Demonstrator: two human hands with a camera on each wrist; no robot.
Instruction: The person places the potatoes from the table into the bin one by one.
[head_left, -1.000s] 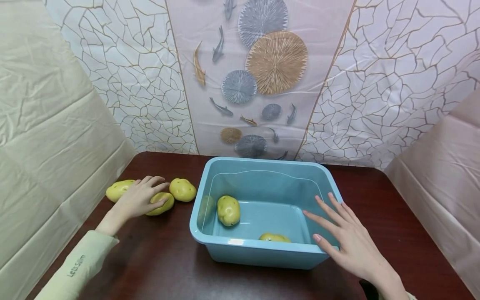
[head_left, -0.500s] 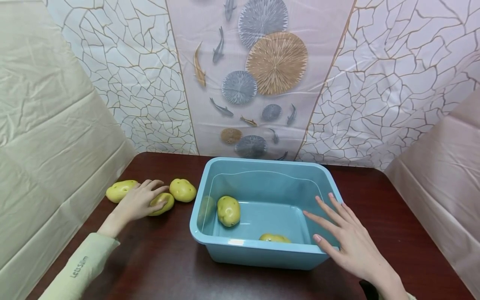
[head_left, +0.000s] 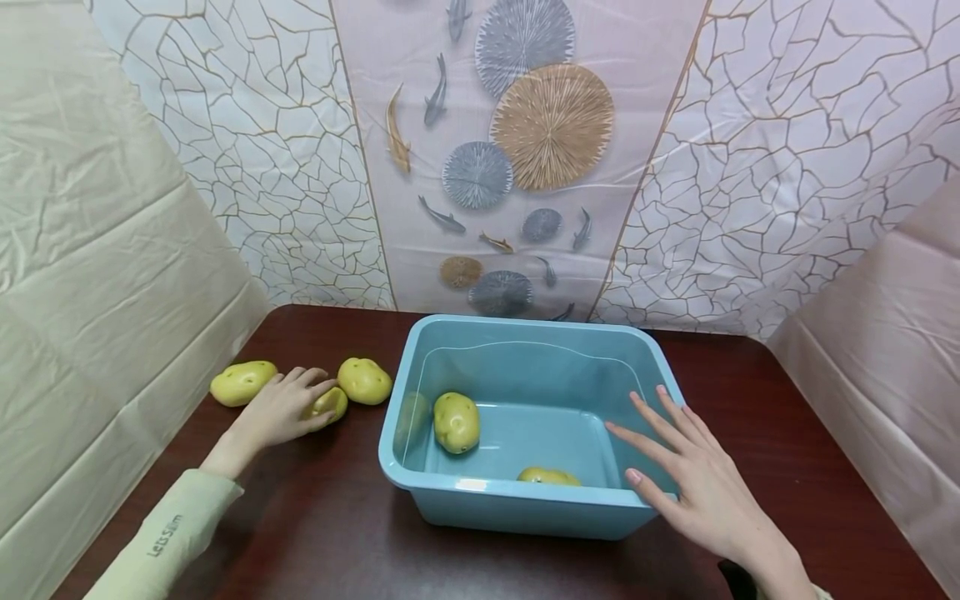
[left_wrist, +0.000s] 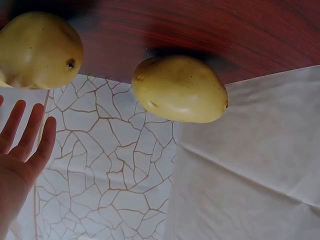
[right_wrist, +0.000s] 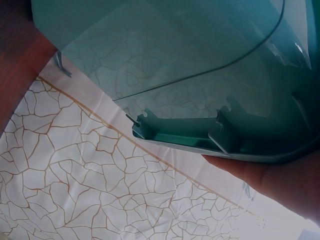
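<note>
My left hand (head_left: 281, 408) is bent over a yellow potato (head_left: 328, 403) on the dark table, thumb in front and fingers at its back and top. In the left wrist view, several fingers (left_wrist: 37, 132) of that hand stretch out nearly straight, with a gap to the potato (left_wrist: 42, 50) beside them. My right hand (head_left: 693, 475) rests by the near right corner of a blue plastic bin (head_left: 525, 493), fingers straight and spread over its rim. In the right wrist view, part of this hand (right_wrist: 270, 175) meets the edge of the bin (right_wrist: 185, 131).
Two loose potatoes flank my left hand: one on the left (head_left: 242, 382), one on the right (head_left: 364, 381) close to the bin. Inside the bin lie a potato (head_left: 457, 422) at the left and another (head_left: 549, 476) partly hidden by the front wall. Patterned cloth (head_left: 300, 150) hangs behind the table.
My left hand has shifted slightly to the right and lower over the middle potato, uncovering more of the left one. My right hand and the bin have stayed put.
</note>
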